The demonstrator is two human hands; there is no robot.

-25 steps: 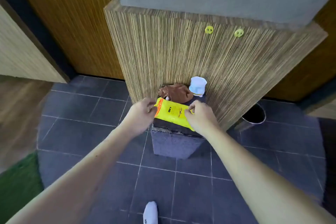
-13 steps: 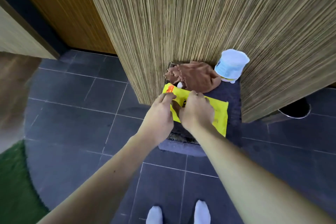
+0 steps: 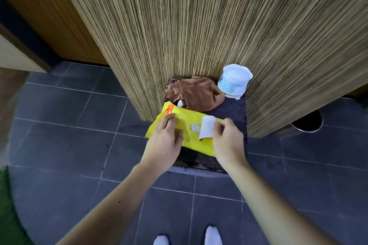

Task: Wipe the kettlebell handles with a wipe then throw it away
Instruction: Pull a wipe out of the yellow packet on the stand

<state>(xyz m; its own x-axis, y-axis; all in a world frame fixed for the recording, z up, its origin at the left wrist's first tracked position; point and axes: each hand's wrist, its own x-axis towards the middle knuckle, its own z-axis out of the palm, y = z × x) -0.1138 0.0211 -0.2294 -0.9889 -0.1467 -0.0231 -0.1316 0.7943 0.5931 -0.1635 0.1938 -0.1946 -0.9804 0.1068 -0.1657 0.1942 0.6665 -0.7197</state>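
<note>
Wipe pack [image 3: 185,131] pressed by left hand [image 3: 166,141]; right hand [image 3: 227,141] pinches its flap [image 3: 207,129].

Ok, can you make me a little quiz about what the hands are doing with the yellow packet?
1. True or false: the left hand presses on the yellow packet.
2. What does the right hand pinch? A) the white flap B) the brown cloth C) the white tub
3. Fill in: a bit of wipe pokes out of the packet's ____.

Key: 1 true; 2 A; 3 opening.
</note>
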